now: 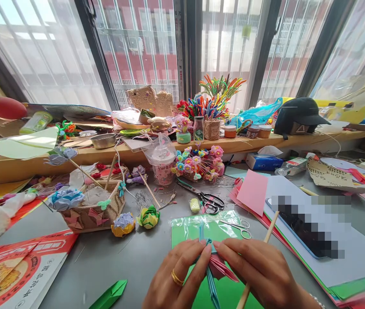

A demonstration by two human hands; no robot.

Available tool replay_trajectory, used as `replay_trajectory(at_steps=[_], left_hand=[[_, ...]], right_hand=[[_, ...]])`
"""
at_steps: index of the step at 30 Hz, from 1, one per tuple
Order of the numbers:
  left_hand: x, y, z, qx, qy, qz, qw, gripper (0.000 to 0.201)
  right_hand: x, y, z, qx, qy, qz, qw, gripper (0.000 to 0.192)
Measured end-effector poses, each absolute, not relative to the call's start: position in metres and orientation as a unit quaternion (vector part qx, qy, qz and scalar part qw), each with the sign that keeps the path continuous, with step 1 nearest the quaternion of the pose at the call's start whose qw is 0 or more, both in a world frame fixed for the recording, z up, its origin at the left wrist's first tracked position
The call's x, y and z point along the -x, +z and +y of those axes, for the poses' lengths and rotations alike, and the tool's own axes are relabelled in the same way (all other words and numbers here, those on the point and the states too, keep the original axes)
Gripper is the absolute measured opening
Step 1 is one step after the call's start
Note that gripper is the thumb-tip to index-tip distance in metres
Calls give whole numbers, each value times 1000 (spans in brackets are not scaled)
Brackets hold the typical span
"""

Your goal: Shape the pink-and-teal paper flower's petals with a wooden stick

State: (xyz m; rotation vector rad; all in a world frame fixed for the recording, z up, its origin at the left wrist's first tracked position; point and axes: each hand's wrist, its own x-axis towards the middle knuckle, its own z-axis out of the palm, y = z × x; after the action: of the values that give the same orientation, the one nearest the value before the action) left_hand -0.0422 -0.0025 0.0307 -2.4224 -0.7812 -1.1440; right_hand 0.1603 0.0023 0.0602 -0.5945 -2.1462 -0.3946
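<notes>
My left hand (pixel 177 274) and my right hand (pixel 259 270) meet at the bottom centre, fingertips pinching a folded paper piece (pixel 216 268) of pink and light blue. A thin wooden stick (pixel 266 240) runs under my right hand, slanting up to the right. Below the hands lies a green sheet (pixel 185 231) under a clear plastic bag. Small silver scissors (pixel 242 227) lie on it just beyond my fingers.
Black-handled scissors (pixel 209 201), paper flowers (pixel 149 216), a woven basket (pixel 97 210), a pink sheet (pixel 253 191) and a phone (pixel 304 223) on white paper surround the hands. A green folded paper (pixel 110 295) lies bottom left. The window ledge (pixel 111 152) carries craft clutter and a black cap (pixel 298 112).
</notes>
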Motion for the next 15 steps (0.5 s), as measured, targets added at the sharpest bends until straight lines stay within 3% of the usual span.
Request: replay_trajectory(at_steps=[6,9,15], left_hand=[[38,35,-7,858,-388,-301,149,29],[36,33,-7,835,-440,-296,148,30],[37,33,-4,824,-456,-293,167,27]], right_hand=[[-160,59,-1,244,-184,-848,433,30],[-159,62,-4,240,-184,-850,432,28],[-155,61,1,253,-143,-826,483,19]])
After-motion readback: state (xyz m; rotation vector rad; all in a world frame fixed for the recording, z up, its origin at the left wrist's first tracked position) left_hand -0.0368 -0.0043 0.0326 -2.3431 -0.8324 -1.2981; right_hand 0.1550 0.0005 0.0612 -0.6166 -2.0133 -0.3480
